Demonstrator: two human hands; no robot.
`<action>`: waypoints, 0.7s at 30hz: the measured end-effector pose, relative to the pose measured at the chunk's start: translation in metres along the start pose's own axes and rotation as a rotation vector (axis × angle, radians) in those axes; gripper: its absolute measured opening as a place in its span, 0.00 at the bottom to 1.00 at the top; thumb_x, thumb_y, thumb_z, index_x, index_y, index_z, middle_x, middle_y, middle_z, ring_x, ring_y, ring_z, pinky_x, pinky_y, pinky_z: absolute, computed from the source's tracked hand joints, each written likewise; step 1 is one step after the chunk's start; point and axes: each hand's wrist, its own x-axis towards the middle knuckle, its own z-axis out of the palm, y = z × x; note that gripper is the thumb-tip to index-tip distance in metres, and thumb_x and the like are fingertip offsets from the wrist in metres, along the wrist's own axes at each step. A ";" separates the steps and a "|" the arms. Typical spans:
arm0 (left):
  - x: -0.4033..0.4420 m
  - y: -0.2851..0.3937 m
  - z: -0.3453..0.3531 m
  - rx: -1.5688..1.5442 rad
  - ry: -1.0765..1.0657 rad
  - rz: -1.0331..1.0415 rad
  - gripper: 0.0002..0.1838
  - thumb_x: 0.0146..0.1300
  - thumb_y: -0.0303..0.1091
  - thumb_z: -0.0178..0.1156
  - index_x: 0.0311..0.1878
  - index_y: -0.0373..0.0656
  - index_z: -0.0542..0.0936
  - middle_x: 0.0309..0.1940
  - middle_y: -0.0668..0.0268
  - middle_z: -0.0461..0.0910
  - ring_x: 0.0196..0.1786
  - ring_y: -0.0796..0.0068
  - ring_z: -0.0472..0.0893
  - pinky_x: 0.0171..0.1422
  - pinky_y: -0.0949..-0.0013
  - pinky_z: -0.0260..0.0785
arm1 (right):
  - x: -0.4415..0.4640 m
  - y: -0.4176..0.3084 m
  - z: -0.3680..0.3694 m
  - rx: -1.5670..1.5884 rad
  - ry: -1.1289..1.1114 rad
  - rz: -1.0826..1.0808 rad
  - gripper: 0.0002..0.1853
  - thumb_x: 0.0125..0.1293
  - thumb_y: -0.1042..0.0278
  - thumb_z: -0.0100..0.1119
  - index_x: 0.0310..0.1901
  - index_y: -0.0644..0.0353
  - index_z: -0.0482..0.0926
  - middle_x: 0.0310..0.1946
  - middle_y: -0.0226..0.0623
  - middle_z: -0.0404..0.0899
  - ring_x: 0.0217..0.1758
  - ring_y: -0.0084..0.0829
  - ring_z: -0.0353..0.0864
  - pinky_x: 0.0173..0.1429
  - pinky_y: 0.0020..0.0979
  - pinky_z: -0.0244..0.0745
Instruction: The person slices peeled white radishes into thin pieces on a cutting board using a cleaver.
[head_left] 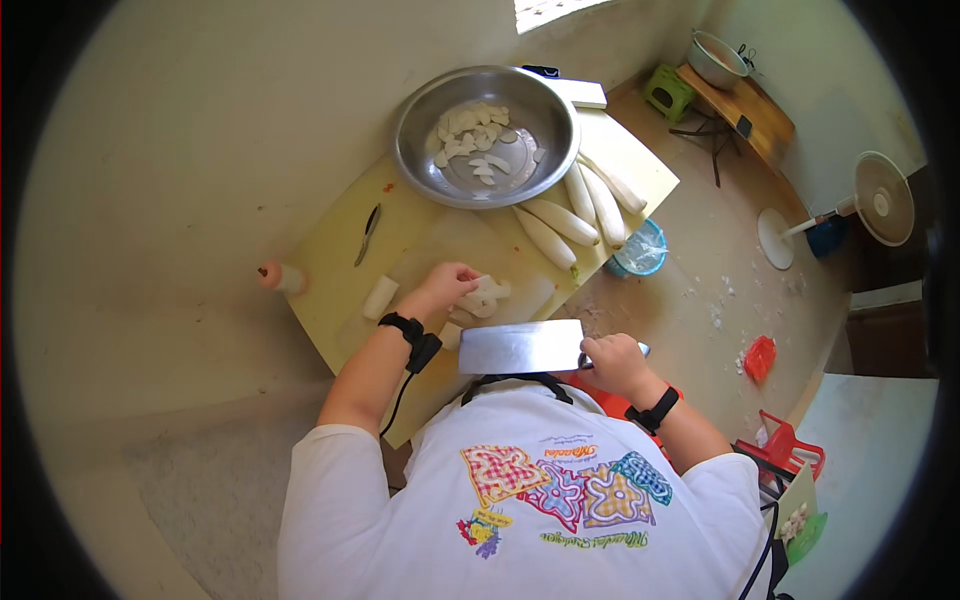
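My right hand (617, 364) grips the handle of a cleaver (522, 347), its broad blade held flat-on near my body at the table's front edge. My left hand (452, 287) has its fingers bent together at a small pile of sliced white radish (485, 297) on the table. Beside that hand lies a cut radish piece (380, 297), and another pale piece partly shows by the blade. Several whole white radishes (546, 238) rest at the table's right side. A large steel basin (410, 165) behind them holds many slices.
A small dark-handled peeler or knife (367, 235) lies on the yellowish table (330, 240). A pink-capped bottle (282, 277) stands at the left edge. A blue lined bin (640, 250) sits right of the table; farther off are a white fan (882, 200) and a wooden table (745, 110).
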 end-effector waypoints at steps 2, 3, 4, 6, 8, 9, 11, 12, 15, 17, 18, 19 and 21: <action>0.011 -0.016 0.004 0.075 0.054 0.021 0.16 0.66 0.38 0.67 0.53 0.39 0.86 0.43 0.59 0.87 0.44 0.68 0.85 0.47 0.64 0.79 | -0.007 -0.001 0.000 0.014 -0.030 0.026 0.22 0.53 0.47 0.75 0.27 0.54 0.74 0.18 0.36 0.78 0.22 0.40 0.81 0.28 0.39 0.74; 0.015 -0.024 0.007 0.068 0.051 0.014 0.16 0.66 0.38 0.67 0.53 0.39 0.86 0.43 0.59 0.87 0.44 0.68 0.85 0.47 0.64 0.79 | -0.009 0.000 0.001 0.020 -0.044 0.040 0.22 0.53 0.47 0.75 0.26 0.54 0.74 0.18 0.37 0.79 0.23 0.40 0.82 0.29 0.40 0.74; 0.016 -0.025 0.007 0.053 0.067 0.046 0.17 0.67 0.37 0.66 0.55 0.39 0.85 0.43 0.58 0.87 0.45 0.67 0.85 0.48 0.64 0.79 | -0.010 0.002 0.001 0.026 -0.056 0.051 0.22 0.52 0.47 0.75 0.26 0.55 0.74 0.19 0.37 0.79 0.23 0.41 0.82 0.29 0.40 0.75; 0.010 -0.030 0.009 0.032 0.091 0.066 0.17 0.68 0.37 0.65 0.56 0.39 0.84 0.44 0.57 0.87 0.46 0.65 0.85 0.50 0.64 0.79 | -0.013 0.002 -0.001 0.033 -0.074 0.070 0.21 0.52 0.49 0.75 0.27 0.55 0.75 0.19 0.37 0.79 0.24 0.41 0.83 0.29 0.41 0.76; -0.014 -0.017 0.006 -0.010 0.198 0.081 0.18 0.68 0.38 0.64 0.56 0.37 0.83 0.45 0.56 0.87 0.46 0.64 0.86 0.52 0.64 0.78 | -0.016 0.003 0.001 0.042 -0.089 0.080 0.20 0.52 0.50 0.75 0.28 0.55 0.75 0.19 0.37 0.80 0.24 0.41 0.83 0.30 0.41 0.76; -0.023 -0.017 0.004 -0.015 0.210 0.070 0.18 0.68 0.38 0.64 0.56 0.37 0.83 0.45 0.56 0.87 0.46 0.64 0.86 0.52 0.64 0.78 | -0.019 0.005 0.004 0.074 -0.081 0.108 0.16 0.49 0.57 0.74 0.32 0.56 0.77 0.20 0.39 0.80 0.25 0.43 0.83 0.31 0.43 0.77; -0.044 -0.023 0.002 -0.022 0.314 0.213 0.20 0.67 0.42 0.65 0.55 0.36 0.83 0.47 0.54 0.86 0.49 0.58 0.84 0.56 0.60 0.76 | -0.019 0.006 0.009 0.112 -0.080 0.120 0.15 0.46 0.64 0.72 0.35 0.56 0.78 0.21 0.40 0.80 0.26 0.45 0.83 0.31 0.44 0.77; -0.057 -0.026 0.004 -0.025 0.326 0.204 0.20 0.67 0.42 0.65 0.55 0.36 0.83 0.47 0.54 0.86 0.49 0.58 0.84 0.56 0.60 0.76 | -0.018 0.006 0.010 0.119 -0.086 0.149 0.15 0.47 0.64 0.72 0.35 0.55 0.78 0.21 0.41 0.80 0.26 0.45 0.83 0.31 0.44 0.78; -0.110 -0.015 0.021 0.327 0.472 0.423 0.23 0.65 0.46 0.67 0.55 0.38 0.83 0.48 0.54 0.85 0.54 0.53 0.82 0.62 0.56 0.72 | -0.009 0.002 0.016 0.129 -0.117 0.181 0.15 0.48 0.63 0.72 0.36 0.54 0.78 0.22 0.41 0.81 0.27 0.45 0.84 0.32 0.43 0.78; -0.148 0.018 0.029 0.396 0.396 0.636 0.26 0.62 0.49 0.68 0.57 0.42 0.82 0.49 0.55 0.85 0.58 0.52 0.79 0.65 0.54 0.70 | -0.004 -0.005 0.018 0.127 -0.141 0.194 0.15 0.49 0.63 0.72 0.37 0.53 0.78 0.22 0.41 0.81 0.26 0.44 0.84 0.31 0.43 0.79; -0.159 0.025 0.035 0.394 0.400 0.632 0.26 0.62 0.49 0.68 0.57 0.42 0.82 0.49 0.55 0.85 0.58 0.52 0.79 0.65 0.54 0.70 | 0.000 -0.008 0.018 0.098 -0.160 0.185 0.15 0.49 0.63 0.72 0.37 0.53 0.78 0.22 0.41 0.81 0.26 0.44 0.84 0.31 0.43 0.79; -0.167 0.031 0.039 0.518 0.374 0.687 0.25 0.60 0.46 0.69 0.57 0.43 0.82 0.48 0.57 0.85 0.56 0.55 0.80 0.64 0.55 0.71 | 0.006 -0.011 0.019 0.067 -0.178 0.174 0.16 0.49 0.62 0.72 0.38 0.53 0.78 0.22 0.40 0.81 0.26 0.44 0.84 0.31 0.42 0.79; -0.172 0.026 0.046 0.639 0.350 0.737 0.24 0.58 0.44 0.69 0.57 0.44 0.82 0.48 0.59 0.85 0.55 0.57 0.81 0.62 0.57 0.72 | 0.012 -0.020 0.020 0.083 -0.183 0.166 0.16 0.50 0.60 0.73 0.37 0.53 0.78 0.21 0.39 0.81 0.26 0.42 0.84 0.31 0.42 0.78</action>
